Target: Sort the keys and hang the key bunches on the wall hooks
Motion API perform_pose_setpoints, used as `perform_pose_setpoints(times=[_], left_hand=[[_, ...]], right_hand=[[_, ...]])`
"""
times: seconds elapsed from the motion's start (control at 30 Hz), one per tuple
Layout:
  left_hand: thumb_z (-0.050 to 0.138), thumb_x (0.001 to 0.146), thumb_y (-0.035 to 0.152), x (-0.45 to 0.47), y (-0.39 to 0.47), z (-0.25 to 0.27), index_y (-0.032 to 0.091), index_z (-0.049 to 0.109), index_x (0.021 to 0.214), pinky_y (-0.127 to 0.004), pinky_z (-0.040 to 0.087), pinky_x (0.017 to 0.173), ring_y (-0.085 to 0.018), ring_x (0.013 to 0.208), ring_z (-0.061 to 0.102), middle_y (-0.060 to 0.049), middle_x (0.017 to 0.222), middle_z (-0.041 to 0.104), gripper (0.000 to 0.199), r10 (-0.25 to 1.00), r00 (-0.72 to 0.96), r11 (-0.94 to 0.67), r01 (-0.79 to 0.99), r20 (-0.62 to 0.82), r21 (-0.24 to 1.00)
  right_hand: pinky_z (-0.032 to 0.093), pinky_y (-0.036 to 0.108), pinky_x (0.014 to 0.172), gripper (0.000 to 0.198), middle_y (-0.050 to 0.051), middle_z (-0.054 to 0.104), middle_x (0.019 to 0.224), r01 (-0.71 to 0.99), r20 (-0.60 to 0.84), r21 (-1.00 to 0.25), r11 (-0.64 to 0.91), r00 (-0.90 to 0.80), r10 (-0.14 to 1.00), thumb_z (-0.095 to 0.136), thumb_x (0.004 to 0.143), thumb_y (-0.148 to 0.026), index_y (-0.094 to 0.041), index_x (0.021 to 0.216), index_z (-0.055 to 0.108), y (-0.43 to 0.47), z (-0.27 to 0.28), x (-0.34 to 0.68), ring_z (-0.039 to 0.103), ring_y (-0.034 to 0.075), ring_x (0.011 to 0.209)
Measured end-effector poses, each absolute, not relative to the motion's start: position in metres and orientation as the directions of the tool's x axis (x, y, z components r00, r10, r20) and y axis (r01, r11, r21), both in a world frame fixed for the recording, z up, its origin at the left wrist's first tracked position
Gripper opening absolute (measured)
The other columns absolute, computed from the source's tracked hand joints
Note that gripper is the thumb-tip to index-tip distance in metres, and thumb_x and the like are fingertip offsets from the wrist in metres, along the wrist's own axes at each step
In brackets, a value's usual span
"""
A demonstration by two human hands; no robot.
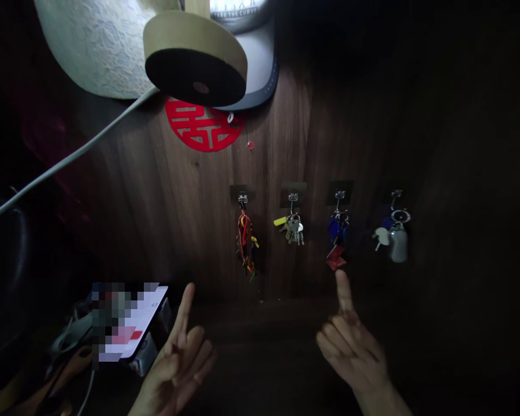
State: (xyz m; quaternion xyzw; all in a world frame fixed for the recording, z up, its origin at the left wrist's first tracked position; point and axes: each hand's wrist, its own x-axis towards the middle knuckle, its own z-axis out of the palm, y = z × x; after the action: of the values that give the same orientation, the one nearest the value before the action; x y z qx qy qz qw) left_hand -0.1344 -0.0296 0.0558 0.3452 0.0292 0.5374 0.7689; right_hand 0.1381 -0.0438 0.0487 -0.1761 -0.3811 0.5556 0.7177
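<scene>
Two index fingers (344, 297) pointed, others curled, gripping nothing: my left hand (177, 361) and right hand (357, 349) below keys (293, 232); cap (260, 65) above them read "TAKE THE CURVE".

Shiny metal keys (294, 231) against a matt, wood-grained panel (199, 225).

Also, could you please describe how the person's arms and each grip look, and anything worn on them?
The left grip and right grip are bare human hands, with no glove or ring visible. No sleeve or watch shows at the wrists; the picture cuts off the arms above that.
</scene>
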Motion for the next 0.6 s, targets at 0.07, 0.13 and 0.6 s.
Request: perform_pose_setpoints(times=[0.07,0.13,0.6], left_hand=[[0.077,0.066,0.026,-0.1343,-0.0258,0.056,0.042,0.035,0.133,-0.018,0.031,0.047,-0.006,0.043,0.009,0.012,0.047,0.019,0.081,0.857,0.401,0.166,-0.809,0.323,0.563],[0.076,0.066,0.025,-0.1349,-0.0237,0.0549,0.041,0.034,0.135,-0.018,0.03,0.047,-0.006,0.043,0.01,0.012,0.048,0.02,0.083,0.851,0.397,0.156,-0.815,0.343,0.558],[0.074,0.068,0.027,-0.1343,-0.0224,0.0483,0.041,0.032,0.135,-0.019,0.023,0.048,-0.005,0.045,0.015,0.011,0.051,0.023,0.081,0.822,0.452,0.138,-0.747,0.345,0.65]], right_hand=[[0.012,0.023,0.038,0.072,-0.013,0.007,0.046,-0.678,0.333,-0.662,0.32,0.117,0.936,0.071,0.069,-0.042,-0.043,0.132,0.036,-0.0436,0.0526,0.1362,0.0,0.007,0.041],[0.011,0.023,0.038,0.077,-0.013,0.007,0.045,-0.694,0.339,-0.649,0.312,0.103,0.935,0.072,0.068,-0.041,-0.041,0.134,0.034,-0.0426,0.0533,0.1344,0.0,0.007,0.041],[0.015,0.021,0.04,0.072,-0.013,0.008,0.044,-0.737,0.361,-0.629,0.247,0.004,0.932,0.072,0.069,-0.038,-0.038,0.133,0.038,-0.0409,0.0506,0.1289,0.003,0.007,0.042]])
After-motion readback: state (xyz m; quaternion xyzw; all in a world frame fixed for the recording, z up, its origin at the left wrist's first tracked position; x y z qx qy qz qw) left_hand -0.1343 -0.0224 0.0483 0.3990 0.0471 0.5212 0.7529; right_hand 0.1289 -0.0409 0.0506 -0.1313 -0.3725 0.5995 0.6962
